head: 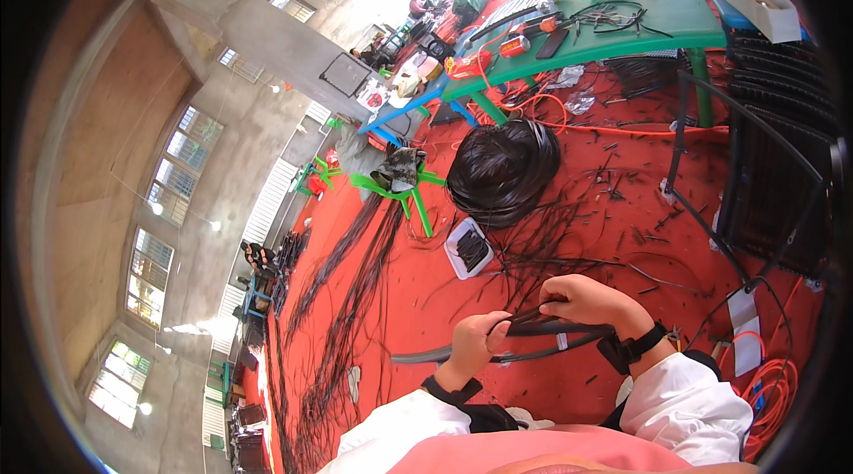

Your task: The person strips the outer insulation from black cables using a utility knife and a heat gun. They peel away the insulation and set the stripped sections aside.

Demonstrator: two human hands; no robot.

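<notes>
Low in front of my body, my left hand (474, 344) pinches one end of a thin black strip (528, 316). My right hand (583, 301) grips the same strip a short way to the right, fingers curled down on it. Just under the hands lies a dark curved bar frame (416, 358), which runs across my lap; whether the strip is fixed to it I cannot tell. Beyond my hands, many loose black strips (550, 234) spread over the red floor covering (400, 294). Both wrists wear black bands.
A white tub (460, 271) of short black pieces stands beside a large black coil (503, 171). A green table (640, 7) bears a can and tools. Black frames (680, 114) rise at right, above orange hose (773, 381). A green chair (420, 211) holds cloth. Other people sit far off.
</notes>
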